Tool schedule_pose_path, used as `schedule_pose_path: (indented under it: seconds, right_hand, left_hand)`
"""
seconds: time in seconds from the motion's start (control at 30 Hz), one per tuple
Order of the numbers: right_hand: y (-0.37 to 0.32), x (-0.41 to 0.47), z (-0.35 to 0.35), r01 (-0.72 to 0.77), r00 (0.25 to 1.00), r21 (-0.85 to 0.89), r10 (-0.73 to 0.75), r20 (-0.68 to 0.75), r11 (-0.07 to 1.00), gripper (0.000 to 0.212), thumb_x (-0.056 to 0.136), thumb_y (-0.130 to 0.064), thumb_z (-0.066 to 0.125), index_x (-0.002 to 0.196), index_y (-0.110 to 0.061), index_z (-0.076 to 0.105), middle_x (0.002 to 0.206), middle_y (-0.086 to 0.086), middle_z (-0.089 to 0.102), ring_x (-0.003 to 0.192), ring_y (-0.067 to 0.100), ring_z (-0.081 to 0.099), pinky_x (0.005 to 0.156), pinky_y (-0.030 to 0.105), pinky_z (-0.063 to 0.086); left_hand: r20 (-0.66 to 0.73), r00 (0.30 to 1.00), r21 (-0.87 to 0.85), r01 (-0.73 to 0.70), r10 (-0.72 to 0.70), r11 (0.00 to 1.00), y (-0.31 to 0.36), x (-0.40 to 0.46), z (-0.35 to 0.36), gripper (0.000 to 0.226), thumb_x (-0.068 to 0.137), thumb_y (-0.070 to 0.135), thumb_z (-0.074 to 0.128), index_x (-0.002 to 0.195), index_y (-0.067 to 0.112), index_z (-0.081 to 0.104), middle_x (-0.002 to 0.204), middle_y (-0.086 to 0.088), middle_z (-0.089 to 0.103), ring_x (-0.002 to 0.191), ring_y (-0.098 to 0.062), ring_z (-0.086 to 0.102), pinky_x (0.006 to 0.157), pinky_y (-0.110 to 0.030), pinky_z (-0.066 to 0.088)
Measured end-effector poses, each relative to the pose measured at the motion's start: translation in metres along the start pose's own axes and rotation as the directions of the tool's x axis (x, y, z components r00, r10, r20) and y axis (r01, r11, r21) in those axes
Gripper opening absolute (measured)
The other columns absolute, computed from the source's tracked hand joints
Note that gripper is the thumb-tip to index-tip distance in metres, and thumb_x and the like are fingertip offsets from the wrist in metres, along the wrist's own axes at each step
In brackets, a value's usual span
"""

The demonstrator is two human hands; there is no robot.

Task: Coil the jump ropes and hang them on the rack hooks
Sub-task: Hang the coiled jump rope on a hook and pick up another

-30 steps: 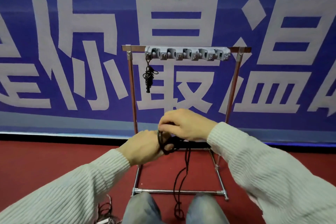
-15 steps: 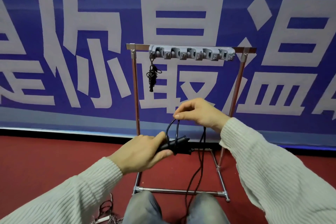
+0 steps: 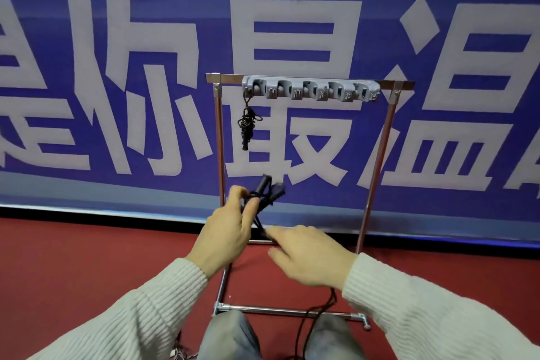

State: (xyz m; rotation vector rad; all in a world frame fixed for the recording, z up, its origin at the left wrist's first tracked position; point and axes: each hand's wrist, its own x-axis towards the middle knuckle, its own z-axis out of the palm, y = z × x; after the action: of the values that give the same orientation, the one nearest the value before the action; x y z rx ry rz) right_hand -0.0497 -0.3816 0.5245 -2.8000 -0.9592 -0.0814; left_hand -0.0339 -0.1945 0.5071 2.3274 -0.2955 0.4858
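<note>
Blue banner [image 3: 117,38] fills the background. The metal rack [image 3: 377,155] stands on the red floor [image 3: 87,257] at 12 o'clock from the person. Its grey hook strip [image 3: 309,90] carries one coiled rope [image 3: 248,126] at the strip's 9 o'clock end. Left hand [image 3: 225,231] grips two black jump rope handles [image 3: 264,191], pointing toward 1 o'clock. Right hand [image 3: 309,257], at 3 o'clock of the left, is blurred; grip indeterminate. Loose cord [image 3: 318,316] trails toward 6 o'clock.
</note>
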Motion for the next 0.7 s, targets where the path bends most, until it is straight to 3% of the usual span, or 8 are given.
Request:
schedule_pose_path:
  seconds: [0.07,0.13,0.23,0.33,0.43,0.57,0.63,0.7]
  right_hand:
    - [-0.003,-0.002,-0.014,0.074,0.997,-0.170,-0.078,-0.018,0.983,0.022,0.102,-0.035,0.044,0.118,-0.028,0.058,0.110,0.004,0.070,0.100,0.033,0.064,0.075,0.042,0.045]
    - [0.004,0.001,-0.039,0.103,0.993,-0.063,-0.107,-0.059,0.993,0.021,0.097,-0.036,0.055,0.114,-0.034,0.068,0.107,-0.007,0.074,0.099,0.019,0.066,0.083,0.038,0.052]
    - [0.024,0.010,-0.063,0.077,0.994,0.366,-0.100,0.044,0.927,0.010,0.089,-0.025,0.074,0.098,-0.026,0.078,0.091,-0.008,0.076,0.085,0.005,0.068,0.083,0.032,0.055]
    - [0.040,0.012,-0.062,-0.002,0.992,0.643,-0.080,0.099,0.766,0.013,0.084,-0.025,0.081,0.094,-0.018,0.076,0.090,0.011,0.074,0.081,0.023,0.067,0.080,0.042,0.052]
    - [0.044,0.006,-0.041,-0.057,0.997,0.820,-0.017,0.081,0.570,0.009,0.093,-0.018,0.071,0.085,-0.016,0.072,0.079,0.014,0.069,0.069,0.022,0.062,0.065,0.032,0.048]
    - [0.021,0.000,0.003,-0.143,0.985,0.929,0.140,0.100,0.342,0.037,0.103,-0.042,0.053,0.076,-0.017,0.061,0.058,-0.001,0.044,0.044,0.011,0.035,0.046,0.024,0.027]
    - [0.014,-0.004,0.018,-0.150,0.980,0.862,0.187,0.065,0.484,0.041,0.105,-0.049,0.044,0.090,-0.017,0.065,0.059,-0.003,0.046,0.047,0.013,0.040,0.049,0.028,0.034]
    - [0.011,-0.012,0.028,-0.119,0.989,0.512,0.148,-0.016,0.850,0.037,0.105,-0.050,0.038,0.111,-0.023,0.061,0.076,0.000,0.064,0.069,0.021,0.062,0.067,0.037,0.050]
  left_hand:
    - [0.169,0.984,0.268,-0.095,0.051,0.959,-0.007,-0.001,0.005,0.022,0.104,0.056,0.031,0.099,0.035,0.037,0.090,0.004,0.065,0.082,-0.029,0.063,0.069,-0.043,0.050]
    - [0.326,0.936,0.331,-0.245,0.133,0.911,-0.006,-0.003,0.001,0.021,0.105,0.052,0.034,0.102,0.034,0.044,0.089,0.009,0.063,0.081,-0.019,0.062,0.068,-0.038,0.045]
    - [0.536,0.802,0.134,-0.389,0.264,0.912,0.009,-0.011,-0.018,0.020,0.107,0.043,0.039,0.104,0.034,0.056,0.080,0.022,0.056,0.071,0.003,0.053,0.069,-0.022,0.040]
    - [0.567,0.730,-0.086,-0.408,0.381,0.909,0.022,-0.023,-0.033,0.015,0.106,0.043,0.044,0.100,0.037,0.056,0.082,0.022,0.061,0.073,-0.002,0.057,0.068,-0.019,0.043]
    - [0.454,0.812,-0.410,-0.175,0.366,0.895,0.031,-0.033,-0.039,0.024,0.100,0.045,0.054,0.110,0.023,0.051,0.086,0.006,0.069,0.066,-0.020,0.056,0.061,-0.031,0.047]
    - [0.263,0.962,-0.760,0.163,0.069,0.629,0.038,-0.025,-0.033,0.030,0.101,0.034,0.058,0.105,0.012,0.038,0.066,-0.001,0.055,0.053,-0.016,0.026,0.046,-0.026,0.020]
    - [0.160,0.982,-0.715,0.188,-0.104,0.673,0.033,-0.013,-0.028,0.030,0.101,0.036,0.056,0.105,0.011,0.040,0.072,-0.004,0.065,0.050,-0.016,0.030,0.046,-0.026,0.021]
    - [0.033,0.987,-0.474,0.153,-0.156,0.867,0.018,-0.003,-0.023,0.027,0.100,0.041,0.057,0.101,0.017,0.046,0.077,0.000,0.069,0.050,-0.013,0.039,0.048,-0.023,0.031]
